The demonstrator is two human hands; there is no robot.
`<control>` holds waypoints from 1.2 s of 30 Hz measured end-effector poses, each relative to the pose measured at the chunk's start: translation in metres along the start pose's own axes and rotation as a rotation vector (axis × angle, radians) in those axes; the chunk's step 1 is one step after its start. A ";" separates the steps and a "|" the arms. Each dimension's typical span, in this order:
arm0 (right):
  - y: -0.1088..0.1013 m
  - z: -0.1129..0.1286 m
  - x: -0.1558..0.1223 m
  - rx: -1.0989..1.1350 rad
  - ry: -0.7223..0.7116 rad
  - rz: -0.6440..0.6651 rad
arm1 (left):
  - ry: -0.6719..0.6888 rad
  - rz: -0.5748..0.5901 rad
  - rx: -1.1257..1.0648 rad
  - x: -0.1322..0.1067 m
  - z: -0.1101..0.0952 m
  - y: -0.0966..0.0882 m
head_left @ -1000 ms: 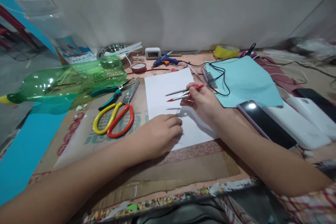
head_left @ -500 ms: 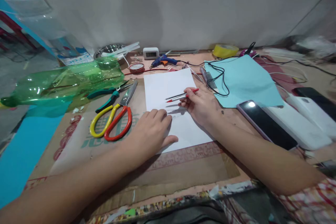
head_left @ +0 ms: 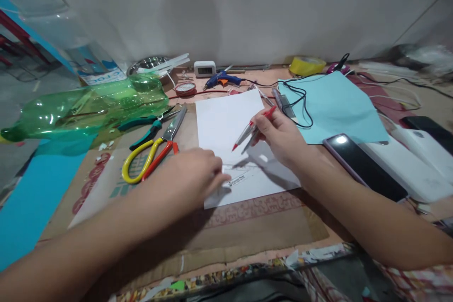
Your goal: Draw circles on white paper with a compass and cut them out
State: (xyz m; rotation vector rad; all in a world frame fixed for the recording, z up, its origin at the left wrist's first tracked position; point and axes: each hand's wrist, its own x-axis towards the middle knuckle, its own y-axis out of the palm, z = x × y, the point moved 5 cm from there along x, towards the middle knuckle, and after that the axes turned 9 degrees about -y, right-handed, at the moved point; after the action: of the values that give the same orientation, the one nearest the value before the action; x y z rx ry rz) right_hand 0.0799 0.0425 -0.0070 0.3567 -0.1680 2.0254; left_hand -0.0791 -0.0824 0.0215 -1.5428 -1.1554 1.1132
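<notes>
A white sheet of paper (head_left: 226, 118) lies on a cardboard mat (head_left: 247, 231). My right hand (head_left: 283, 139) hovers over the sheet, closed round a red pen (head_left: 247, 130) and a second thin grey pen (head_left: 250, 143), both tips pointing down-left. A clear plastic ruler (head_left: 244, 179) with small print lies across the sheet's lower part. My left hand (head_left: 191, 177), slightly blurred, has curled fingers and thumb pinching the ruler's left end.
Yellow-and-red scissors (head_left: 148, 160) and green pliers (head_left: 145, 127) lie left of the sheet, beside a green plastic bottle (head_left: 88, 106). To the right are light blue paper (head_left: 336, 108) with a black cable and a phone (head_left: 364, 165). A glue gun (head_left: 221, 78) and yellow tape (head_left: 307, 65) sit at the back.
My left hand slid off the sheet's lower middle to its left side, uncovering the clear ruler. My right hand tilted the pens from lying flat to pointing steeply down.
</notes>
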 end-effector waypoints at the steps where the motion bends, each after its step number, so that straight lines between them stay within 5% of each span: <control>1: 0.001 0.009 -0.001 -0.055 -0.042 0.022 | -0.072 -0.062 -0.032 0.004 0.010 -0.010; 5: 0.015 0.035 -0.013 -0.119 -0.179 0.109 | -0.091 -0.278 -0.397 0.018 0.036 -0.028; 8: 0.026 0.034 -0.022 -0.156 -0.216 0.160 | 0.026 -0.153 -0.549 0.030 0.040 -0.010; 13: 0.027 0.010 -0.023 -0.037 -0.153 0.063 | 0.156 0.023 -0.305 0.034 0.038 0.017; 21: 0.016 -0.016 -0.018 0.032 -0.086 -0.057 | 0.136 -0.056 -0.047 0.025 0.016 0.026; 31: 0.030 -0.002 -0.026 -0.101 -0.117 0.064 | 0.088 -0.101 -0.058 0.026 0.014 0.028; 36: 0.031 0.004 -0.031 -0.246 -0.182 0.136 | 0.088 -0.083 -0.377 0.030 0.021 0.017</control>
State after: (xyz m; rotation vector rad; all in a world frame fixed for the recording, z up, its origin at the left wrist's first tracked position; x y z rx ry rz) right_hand 0.0670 0.0008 -0.0124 0.3808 -0.5628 2.0752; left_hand -0.0913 -0.0531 -0.0034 -1.7898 -1.4123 0.7942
